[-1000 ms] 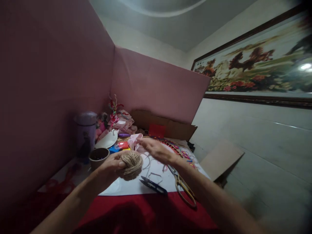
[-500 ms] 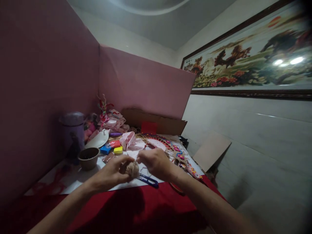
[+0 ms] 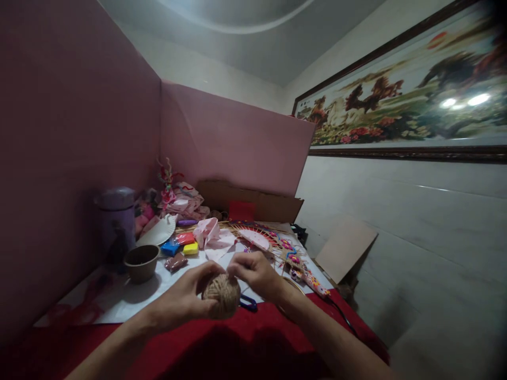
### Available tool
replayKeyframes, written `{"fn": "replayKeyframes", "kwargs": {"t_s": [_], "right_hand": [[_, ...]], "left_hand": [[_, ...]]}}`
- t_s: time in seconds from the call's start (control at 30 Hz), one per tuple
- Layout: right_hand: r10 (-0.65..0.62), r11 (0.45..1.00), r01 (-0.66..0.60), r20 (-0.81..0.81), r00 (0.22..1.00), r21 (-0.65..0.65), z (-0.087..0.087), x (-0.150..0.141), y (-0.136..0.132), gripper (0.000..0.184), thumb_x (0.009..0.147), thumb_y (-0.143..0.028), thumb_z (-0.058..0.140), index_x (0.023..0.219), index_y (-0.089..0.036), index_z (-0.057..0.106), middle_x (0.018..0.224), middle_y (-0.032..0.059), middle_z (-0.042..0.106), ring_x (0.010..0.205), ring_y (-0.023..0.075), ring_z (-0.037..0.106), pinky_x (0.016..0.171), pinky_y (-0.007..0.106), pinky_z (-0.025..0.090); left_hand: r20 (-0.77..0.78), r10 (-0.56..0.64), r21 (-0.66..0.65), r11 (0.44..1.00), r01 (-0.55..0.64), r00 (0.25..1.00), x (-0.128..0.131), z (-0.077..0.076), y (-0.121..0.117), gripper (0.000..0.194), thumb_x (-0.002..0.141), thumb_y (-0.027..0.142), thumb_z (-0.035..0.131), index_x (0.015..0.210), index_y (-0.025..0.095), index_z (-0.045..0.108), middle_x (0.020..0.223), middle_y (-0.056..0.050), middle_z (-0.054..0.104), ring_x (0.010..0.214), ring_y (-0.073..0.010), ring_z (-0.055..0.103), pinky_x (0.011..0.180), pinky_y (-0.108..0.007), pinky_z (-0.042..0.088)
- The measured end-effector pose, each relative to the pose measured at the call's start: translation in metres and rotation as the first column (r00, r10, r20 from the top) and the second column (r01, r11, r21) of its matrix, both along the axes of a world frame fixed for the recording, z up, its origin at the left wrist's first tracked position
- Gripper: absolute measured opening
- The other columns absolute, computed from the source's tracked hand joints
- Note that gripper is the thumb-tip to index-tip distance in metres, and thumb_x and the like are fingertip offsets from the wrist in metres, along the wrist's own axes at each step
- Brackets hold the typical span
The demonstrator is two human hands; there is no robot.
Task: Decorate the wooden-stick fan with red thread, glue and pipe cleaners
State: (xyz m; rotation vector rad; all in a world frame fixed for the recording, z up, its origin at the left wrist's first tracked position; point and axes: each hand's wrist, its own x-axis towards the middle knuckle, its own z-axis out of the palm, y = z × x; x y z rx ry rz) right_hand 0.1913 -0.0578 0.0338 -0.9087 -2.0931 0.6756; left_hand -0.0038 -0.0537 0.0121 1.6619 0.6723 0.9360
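A ball of tan twine (image 3: 222,296) rests in my left hand (image 3: 189,295), whose thumb and fingers curl round its left side. My right hand (image 3: 256,273) is closed in a pinch at the top right of the ball. Its fingertips sit against the twine, and a strand between them is too fine to make out clearly. Partly behind the ball, a pair of blue-handled snips (image 3: 248,302) lies at the edge of the white paper.
A brown bowl (image 3: 141,264) and a purple lidded container (image 3: 116,224) stand at left. Blue, red and yellow packets (image 3: 190,248), a brown packet (image 3: 176,262) and pink cloth (image 3: 214,237) lie behind my hands. A round fan-like craft (image 3: 255,239) and a flowered strip (image 3: 315,282) are at right.
The twine ball has come nearer and turned, so more of it shows. Both hands have shifted slightly down and right, and the ball now covers more of the blue snips.
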Motion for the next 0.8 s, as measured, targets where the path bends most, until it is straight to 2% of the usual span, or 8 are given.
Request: {"fn": "replayKeyframes", "kwargs": {"t_s": [0.1,0.23,0.33,0.43,0.5,0.63,0.73,0.8], "right_hand": [[0.001,0.961,-0.090,-0.324,0.946,-0.260,-0.006,0.000,0.019,0.044,0.080,-0.059,0.050,0.062,-0.019,0.051,0.049,-0.0064,0.037,0.044,0.0076,0.028,0.044,0.021,0.024],[-0.081,0.958,-0.040,-0.406,0.910,-0.283,-0.021,-0.015,0.029,0.042,0.071,-0.056,0.063,0.058,-0.017,0.054,0.050,-0.0059,0.039,0.046,0.0070,0.029,0.045,0.021,0.024],[-0.135,0.955,0.000,-0.432,0.892,-0.297,-0.033,-0.025,0.029,0.040,0.072,-0.052,0.062,0.056,-0.017,0.052,0.050,-0.0057,0.039,0.048,0.0075,0.030,0.046,0.021,0.025],[-0.164,0.951,0.049,-0.363,0.917,-0.305,-0.040,-0.027,0.026,0.034,0.081,-0.045,0.053,0.061,-0.018,0.052,0.049,-0.0064,0.034,0.047,0.0080,0.028,0.045,0.021,0.023],[-0.199,0.954,0.135,-0.227,0.953,-0.267,-0.040,-0.025,0.021,0.025,0.084,-0.032,0.049,0.064,-0.017,0.054,0.051,-0.0050,0.040,0.048,0.0087,0.033,0.047,0.021,0.025],[-0.271,0.953,0.285,0.121,0.955,-0.108,-0.031,-0.019,0.013,0.020,0.078,-0.013,0.045,0.064,-0.016,0.058,0.059,0.0003,0.056,0.054,0.0109,0.045,0.051,0.023,0.027],[-0.309,0.949,0.312,0.277,0.910,0.036,-0.024,-0.016,0.012,0.024,0.082,-0.016,0.043,0.064,-0.016,0.059,0.062,0.0029,0.061,0.055,0.0115,0.048,0.052,0.024,0.026],[-0.345,0.939,0.323,0.322,0.882,0.121,-0.020,-0.013,0.015,0.026,0.085,-0.018,0.043,0.066,-0.016,0.060,0.063,0.0042,0.063,0.055,0.0118,0.048,0.053,0.025,0.026]], "left_hand": [[0.251,-0.054,-0.183,0.978,0.103,0.966,0.004,-0.013,0.004,0.042,0.056,0.029,0.078,0.091,0.018,0.057,0.079,-0.002,0.062,0.069,-0.0152,0.056,0.057,-0.023,0.041],[0.404,-0.105,-0.341,0.905,0.256,0.909,0.007,-0.010,0.001,0.046,0.050,0.031,0.081,0.089,0.017,0.061,0.084,-0.006,0.066,0.072,-0.0175,0.061,0.060,-0.026,0.046],[0.493,0.082,-0.359,0.926,0.117,0.866,0.006,0.007,-0.001,0.046,0.055,0.029,0.078,0.097,0.019,0.064,0.095,-0.007,0.067,0.086,-0.0214,0.063,0.075,-0.032,0.048],[0.359,0.180,-0.274,0.958,-0.081,0.916,0.006,0.020,0.008,0.036,0.062,0.025,0.072,0.096,0.014,0.066,0.094,-0.010,0.068,0.085,-0.0215,0.062,0.074,-0.031,0.047],[0.205,0.274,-0.172,0.955,-0.241,0.940,0.009,0.021,0.017,0.030,0.062,0.021,0.070,0.091,0.012,0.067,0.085,-0.008,0.068,0.078,-0.0204,0.061,0.069,-0.029,0.046],[0.003,0.516,0.090,0.853,-0.514,0.856,0.021,0.016,0.031,0.026,0.058,0.016,0.065,0.084,0.015,0.069,0.076,-0.002,0.067,0.071,-0.0197,0.059,0.063,-0.028,0.044],[-0.070,0.571,0.259,0.802,-0.538,0.818,0.026,0.011,0.035,0.027,0.060,0.020,0.064,0.087,0.018,0.068,0.075,-0.001,0.066,0.069,-0.0190,0.059,0.063,-0.028,0.043],[-0.121,0.535,0.302,0.822,-0.482,0.836,0.026,0.008,0.037,0.029,0.062,0.021,0.062,0.090,0.019,0.067,0.075,0.000,0.066,0.068,-0.0182,0.058,0.063,-0.028,0.043]]}}
